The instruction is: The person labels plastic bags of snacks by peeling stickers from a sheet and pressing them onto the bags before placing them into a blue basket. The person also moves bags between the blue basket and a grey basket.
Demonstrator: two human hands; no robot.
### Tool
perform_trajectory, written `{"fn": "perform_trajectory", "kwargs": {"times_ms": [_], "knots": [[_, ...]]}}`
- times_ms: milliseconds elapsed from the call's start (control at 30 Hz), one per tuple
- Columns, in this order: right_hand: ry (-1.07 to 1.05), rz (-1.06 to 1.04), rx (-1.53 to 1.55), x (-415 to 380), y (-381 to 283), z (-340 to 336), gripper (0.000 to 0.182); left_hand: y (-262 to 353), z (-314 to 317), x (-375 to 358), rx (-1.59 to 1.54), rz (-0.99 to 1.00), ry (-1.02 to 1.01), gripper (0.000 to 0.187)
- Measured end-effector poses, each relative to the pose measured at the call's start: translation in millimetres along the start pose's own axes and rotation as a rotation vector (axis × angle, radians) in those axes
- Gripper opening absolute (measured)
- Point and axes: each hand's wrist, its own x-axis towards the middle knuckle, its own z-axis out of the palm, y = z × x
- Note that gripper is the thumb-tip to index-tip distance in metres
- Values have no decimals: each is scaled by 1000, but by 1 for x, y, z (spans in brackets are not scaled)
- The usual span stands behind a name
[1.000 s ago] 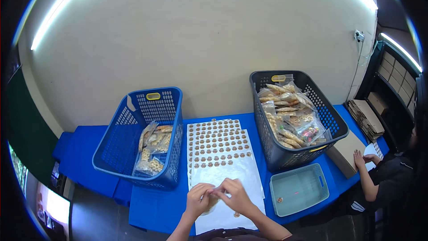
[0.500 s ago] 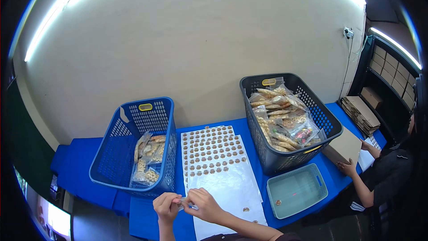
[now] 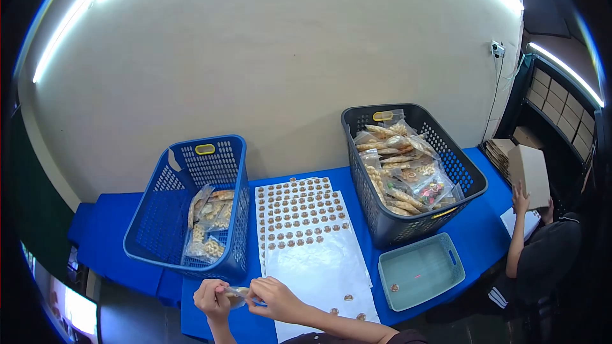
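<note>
Over the blue table (image 3: 252, 325), near the blue basket (image 3: 240, 229) and beside the sticker sheet (image 3: 306, 261), the left hand (image 3: 212, 298) and the right hand (image 3: 275, 299) hold a small clear bag (image 3: 236, 299) between them, fingers closed on its two sides. The step in hand seems to be work along its edge, which in my judgement calls for a steady pinch from both hands. The bag looks thin and shiny, its contents too small to tell.

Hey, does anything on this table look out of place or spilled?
One round sticker sits in the pale green tray, apart from the rows on the white sticker sheets; that looks slightly stray, though it may be deliberate. I see no spill.
</note>
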Motion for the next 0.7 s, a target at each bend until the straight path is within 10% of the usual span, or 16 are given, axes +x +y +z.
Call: {"fn": "perform_trajectory", "kwargs": {"times_ms": [700], "knots": [[-211, 195, 139, -34, -4, -50, 14, 7, 18, 13, -72, 50, 60, 38]]}}
